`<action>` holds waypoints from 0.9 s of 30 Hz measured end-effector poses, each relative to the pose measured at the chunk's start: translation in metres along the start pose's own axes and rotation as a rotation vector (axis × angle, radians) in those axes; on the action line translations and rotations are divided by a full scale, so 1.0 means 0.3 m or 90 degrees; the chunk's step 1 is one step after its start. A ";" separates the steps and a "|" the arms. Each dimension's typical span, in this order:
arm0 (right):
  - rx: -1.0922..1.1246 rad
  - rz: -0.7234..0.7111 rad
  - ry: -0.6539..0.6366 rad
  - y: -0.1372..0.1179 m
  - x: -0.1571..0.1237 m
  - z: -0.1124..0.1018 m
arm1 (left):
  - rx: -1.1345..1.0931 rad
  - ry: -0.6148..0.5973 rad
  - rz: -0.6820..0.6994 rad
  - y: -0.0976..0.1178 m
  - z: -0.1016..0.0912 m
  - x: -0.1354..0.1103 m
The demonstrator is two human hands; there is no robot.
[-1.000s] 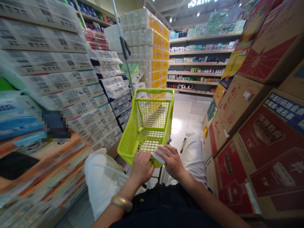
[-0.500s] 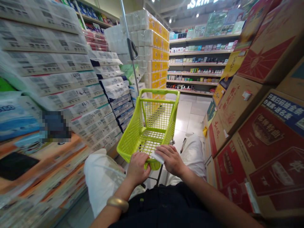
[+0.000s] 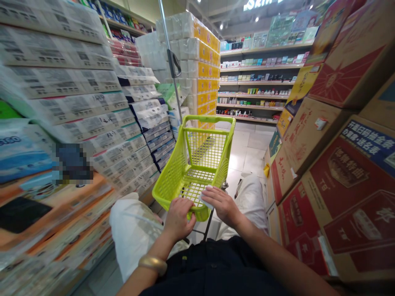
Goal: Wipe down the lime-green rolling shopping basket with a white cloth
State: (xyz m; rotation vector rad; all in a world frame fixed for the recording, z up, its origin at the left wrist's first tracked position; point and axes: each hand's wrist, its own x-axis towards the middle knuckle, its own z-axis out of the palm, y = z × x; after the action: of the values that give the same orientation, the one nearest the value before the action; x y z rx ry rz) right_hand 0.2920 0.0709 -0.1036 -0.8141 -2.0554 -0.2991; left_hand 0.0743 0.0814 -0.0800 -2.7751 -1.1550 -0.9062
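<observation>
In front of me stands a lime-green plastic shopping basket (image 3: 166, 185) with grid walls, on a thin metal frame. My left hand (image 3: 179, 218) is closed around its near rim, the fingers over the edge and the thumb below. A folded white wipe (image 3: 206, 197) lies under the fingers of my right hand (image 3: 224, 205), pressed against the near right part of the rim. Whether it is cloth or tissue I cannot tell. Through the basket's open top I see its bare grid floor.
Stacked tissue packs (image 3: 105, 135) rise at the left. Printed cartons (image 3: 348, 164) line the right side. Behind the basket are yellow-and-white paper packs (image 3: 206, 70), a metal pole (image 3: 175, 88) and shelves of small products (image 3: 259, 78). My legs in white trousers (image 3: 132, 234) flank the basket.
My right hand has shifted slightly with the white wipe along the basket's near right rim, and its fingers now cover more of the wipe. My left hand keeps its grip.
</observation>
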 end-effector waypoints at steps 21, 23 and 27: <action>-0.012 -0.003 -0.035 -0.052 -0.006 0.001 | -0.016 -0.001 -0.005 -0.007 -0.006 -0.006; 0.011 -0.027 -0.072 -0.075 -0.015 0.001 | -0.015 0.001 -0.007 -0.012 -0.006 -0.008; -0.001 0.007 -0.062 -0.022 0.002 -0.001 | -0.019 0.003 -0.017 -0.014 -0.013 -0.010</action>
State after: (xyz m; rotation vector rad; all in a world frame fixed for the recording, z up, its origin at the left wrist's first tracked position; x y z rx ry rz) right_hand 0.2877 0.0659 -0.1025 -0.8543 -2.1406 -0.2594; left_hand 0.0678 0.0817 -0.0791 -2.7851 -1.1906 -0.9399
